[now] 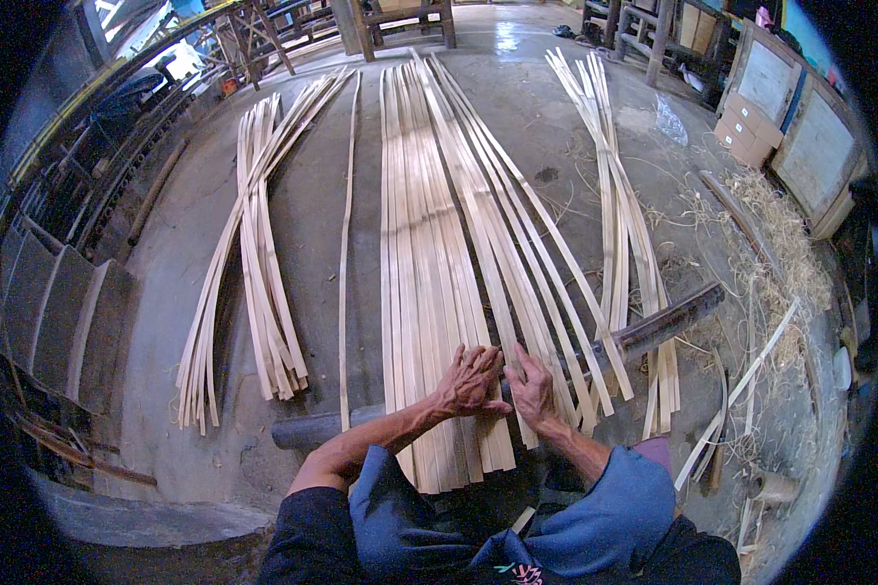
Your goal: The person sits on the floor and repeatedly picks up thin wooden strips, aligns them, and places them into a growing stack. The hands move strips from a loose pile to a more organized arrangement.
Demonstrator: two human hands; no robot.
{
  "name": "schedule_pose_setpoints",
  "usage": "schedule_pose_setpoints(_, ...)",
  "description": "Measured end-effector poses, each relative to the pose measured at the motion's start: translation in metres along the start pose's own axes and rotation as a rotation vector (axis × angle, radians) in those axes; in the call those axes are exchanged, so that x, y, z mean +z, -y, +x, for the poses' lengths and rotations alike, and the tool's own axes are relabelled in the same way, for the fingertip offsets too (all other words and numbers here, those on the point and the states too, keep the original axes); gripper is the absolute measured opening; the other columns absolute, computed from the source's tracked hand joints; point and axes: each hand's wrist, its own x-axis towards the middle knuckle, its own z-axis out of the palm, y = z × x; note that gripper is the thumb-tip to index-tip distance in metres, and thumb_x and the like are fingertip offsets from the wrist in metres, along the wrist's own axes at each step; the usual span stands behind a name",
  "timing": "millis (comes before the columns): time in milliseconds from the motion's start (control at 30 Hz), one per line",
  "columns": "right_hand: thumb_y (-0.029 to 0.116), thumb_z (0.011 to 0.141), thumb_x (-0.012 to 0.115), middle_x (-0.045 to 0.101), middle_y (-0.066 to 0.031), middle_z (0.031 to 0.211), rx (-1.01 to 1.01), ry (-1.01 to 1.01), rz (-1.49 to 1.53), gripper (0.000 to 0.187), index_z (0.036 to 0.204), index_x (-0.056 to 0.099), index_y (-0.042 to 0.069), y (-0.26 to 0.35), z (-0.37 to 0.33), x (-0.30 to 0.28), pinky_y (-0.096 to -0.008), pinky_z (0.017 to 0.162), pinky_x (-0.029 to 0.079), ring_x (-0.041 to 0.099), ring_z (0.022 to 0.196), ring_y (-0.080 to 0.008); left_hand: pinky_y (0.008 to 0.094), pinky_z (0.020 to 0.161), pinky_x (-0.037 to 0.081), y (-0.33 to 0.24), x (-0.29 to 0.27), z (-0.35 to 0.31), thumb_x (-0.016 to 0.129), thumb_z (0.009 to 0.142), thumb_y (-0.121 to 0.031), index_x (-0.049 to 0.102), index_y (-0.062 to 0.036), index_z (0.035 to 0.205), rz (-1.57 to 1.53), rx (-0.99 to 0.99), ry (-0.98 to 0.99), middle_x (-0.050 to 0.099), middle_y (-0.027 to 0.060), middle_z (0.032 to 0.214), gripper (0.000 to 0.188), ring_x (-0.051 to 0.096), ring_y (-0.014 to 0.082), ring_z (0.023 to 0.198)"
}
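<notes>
Long pale strips (424, 195) lie lengthwise, tog. on L, fanned on R.

Central strips (419, 210) under both hands (468, 382), crossed bundle (254, 185) left, second bundle (610, 161) right, shavings (780, 239) farther right

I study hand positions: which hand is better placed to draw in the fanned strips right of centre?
Probably the right hand: it is nearer to the fanned strips, while the left hand lies over the central row of strips, farther from them.

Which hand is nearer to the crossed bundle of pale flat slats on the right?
Right. The right hand is left of the crossed bundle, over the central slats; the left hand is farther left, over the same slats.
</notes>
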Motion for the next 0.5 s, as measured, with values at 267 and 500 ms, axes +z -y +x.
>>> schedule_pose_setpoints(267, 0.023, 0.079, 0.059, 0.056, -0.0236, 0.099, 0.046, 0.095, 0.098, 0.051, 0.119, 0.045, -0.006, -0.017, -0.004, 0.007, -0.0345, 0.077, 0.044, 0.056, 0.085, -0.0306, 0.0570, 0.100, 0.015, 0.004, 0.004, 0.001, 0.048, 0.070, -0.065, 0.033, -0.0002, 0.127, 0.071, -0.005, 0.066, 0.027, 0.0169, 0.135, 0.088, 0.024, 0.0342, 0.124)
schedule_pose_setpoints(500, 0.025, 0.078, 0.062, 0.059, -0.0199, 0.092, 0.067, 0.150, 0.007, 0.054, 0.119, 0.045, -0.006, -0.019, -0.004, 0.010, -0.0304, 0.067, 0.046, 0.054, 0.074, -0.0189, 0.0555, 0.102, 0.010, 0.013, 0.026, 0.001, 0.050, 0.074, -0.055, 0.036, 0.0006, 0.125, -0.034, -0.005, 0.006, 0.027, 0.0196, 0.135, 0.077, 0.019, 0.0340, 0.128)
